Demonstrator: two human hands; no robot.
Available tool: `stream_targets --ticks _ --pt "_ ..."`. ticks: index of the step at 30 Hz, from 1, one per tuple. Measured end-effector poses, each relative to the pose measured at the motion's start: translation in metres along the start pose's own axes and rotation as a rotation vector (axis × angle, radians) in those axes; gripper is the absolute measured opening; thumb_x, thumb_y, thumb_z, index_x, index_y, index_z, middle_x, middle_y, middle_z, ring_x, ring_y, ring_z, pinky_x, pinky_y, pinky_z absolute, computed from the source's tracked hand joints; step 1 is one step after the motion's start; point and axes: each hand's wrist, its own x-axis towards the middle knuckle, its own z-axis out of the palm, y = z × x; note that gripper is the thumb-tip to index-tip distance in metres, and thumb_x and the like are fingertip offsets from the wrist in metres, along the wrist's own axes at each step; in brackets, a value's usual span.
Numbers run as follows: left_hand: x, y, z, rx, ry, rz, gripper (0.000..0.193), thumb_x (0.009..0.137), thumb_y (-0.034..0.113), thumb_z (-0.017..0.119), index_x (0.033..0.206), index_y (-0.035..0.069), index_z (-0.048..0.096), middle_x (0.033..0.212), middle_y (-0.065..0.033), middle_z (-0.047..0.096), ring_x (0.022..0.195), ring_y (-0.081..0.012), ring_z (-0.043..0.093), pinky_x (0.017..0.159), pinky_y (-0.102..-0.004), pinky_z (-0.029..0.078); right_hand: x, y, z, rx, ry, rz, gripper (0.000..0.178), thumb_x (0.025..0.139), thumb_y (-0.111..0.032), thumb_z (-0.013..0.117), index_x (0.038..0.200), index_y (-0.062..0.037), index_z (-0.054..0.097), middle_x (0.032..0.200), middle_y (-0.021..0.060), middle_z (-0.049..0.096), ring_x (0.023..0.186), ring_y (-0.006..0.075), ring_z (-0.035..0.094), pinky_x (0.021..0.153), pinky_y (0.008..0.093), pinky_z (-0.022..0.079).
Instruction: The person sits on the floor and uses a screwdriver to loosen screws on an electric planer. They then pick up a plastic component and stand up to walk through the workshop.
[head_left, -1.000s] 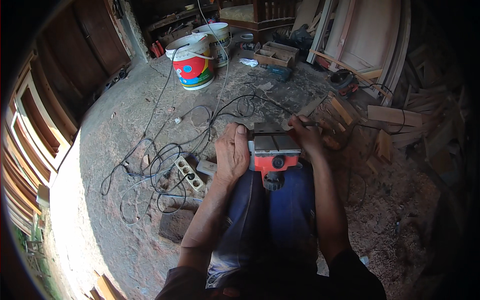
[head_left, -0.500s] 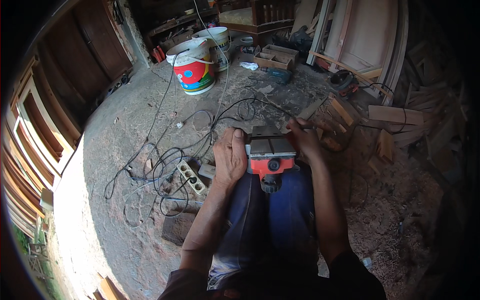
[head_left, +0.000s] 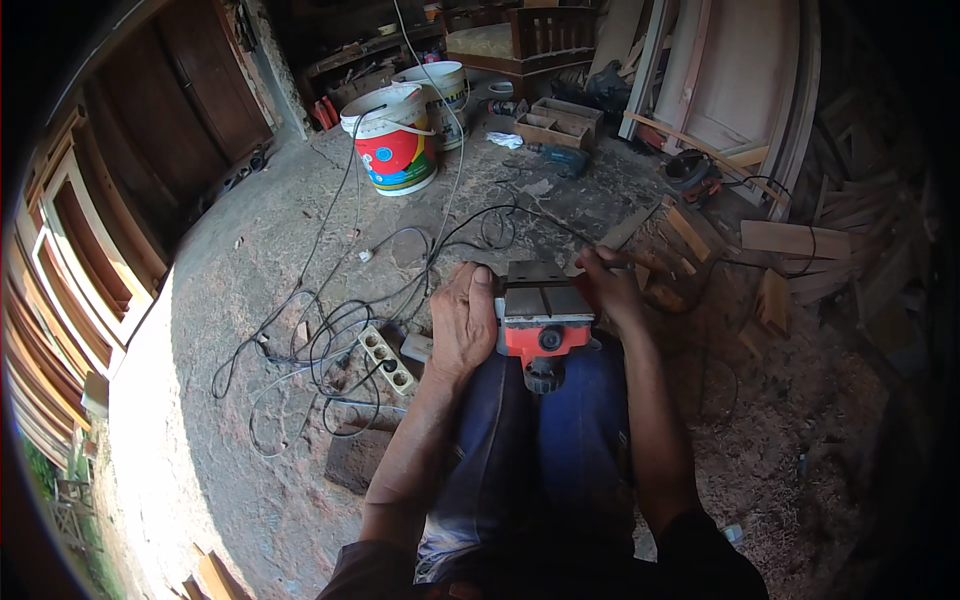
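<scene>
A red electric hand planer (head_left: pixel 546 310) rests upside down over my knees, its grey metal sole facing up and its black front knob pointing toward me. My left hand (head_left: pixel 464 315) is closed against the planer's left side, thumb up along the edge. On the other side, my right hand (head_left: pixel 612 287) has its fingers curled close to the far right end of the sole. A dark, thin piece shows at those fingers, but its kind is unclear. The planer's underside and my right palm are hidden.
A beige power strip (head_left: pixel 386 358) lies left of my legs among tangled black cables (head_left: pixel 318 345). Ahead are paint buckets (head_left: pixel 393 145), a wooden divided box (head_left: pixel 553 127) and a teal power drill (head_left: pixel 562 160). Wood offcuts (head_left: pixel 795 237) and shavings cover the right side; a brick-like block (head_left: pixel 357 458) sits lower left.
My view has shifted slightly, so the surroundings sit a little lower and further right. Both hands keep nearly the same place at the planer.
</scene>
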Motion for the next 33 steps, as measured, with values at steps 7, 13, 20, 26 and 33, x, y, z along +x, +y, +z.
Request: stream_targets --ticks 7,13,20,26,33 --pt "0.003 0.003 -0.002 0.040 -0.025 0.057 0.040 0.103 0.024 0.035 0.079 -0.002 0.055 0.074 -0.0204 0.054 0.071 -0.0415 0.055 0.066 -0.0475 0.043 -0.001 -0.001 0.000 -0.005 0.012 -0.005 0.036 0.096 -0.035 0.057 0.089 -0.0009 0.065 0.074 0.0048 0.065 0.072 0.0087 0.057 0.065 0.0278 0.044" --pt "-0.002 -0.001 0.002 -0.004 0.046 0.035 0.040 0.103 0.025 0.036 0.081 -0.002 0.055 0.074 -0.0209 0.054 0.072 -0.0418 0.055 0.066 -0.0471 0.042 -0.002 -0.002 0.002 -0.005 0.034 -0.034 0.032 0.097 -0.032 0.057 0.089 -0.0025 0.065 0.071 0.0025 0.064 0.066 0.0088 0.058 0.059 0.0253 0.044" --pt "-0.004 -0.006 0.005 -0.036 0.067 0.027 0.038 0.103 0.023 0.038 0.081 -0.002 0.056 0.073 -0.0210 0.053 0.070 -0.0419 0.055 0.064 -0.0463 0.042 -0.002 -0.004 0.000 -0.026 0.023 0.011 0.036 0.096 -0.034 0.057 0.093 0.0012 0.067 0.080 0.0082 0.069 0.079 0.0110 0.061 0.072 0.0299 0.046" --pt "-0.002 -0.006 0.005 -0.027 0.059 0.027 0.037 0.103 0.023 0.039 0.080 -0.002 0.055 0.073 -0.0208 0.054 0.069 -0.0414 0.055 0.064 -0.0458 0.042 -0.001 0.000 -0.001 -0.011 0.021 -0.011 0.035 0.097 -0.034 0.057 0.093 -0.0005 0.066 0.076 0.0047 0.065 0.072 0.0099 0.059 0.064 0.0273 0.044" --pt "-0.002 -0.005 0.005 -0.053 0.067 0.009 0.038 0.103 0.023 0.040 0.079 -0.002 0.057 0.073 -0.0197 0.056 0.070 -0.0396 0.056 0.065 -0.0446 0.043 -0.003 -0.006 0.000 -0.037 0.017 -0.040 0.036 0.096 -0.033 0.057 0.087 0.0003 0.065 0.072 0.0054 0.064 0.072 0.0086 0.055 0.067 0.0293 0.044"
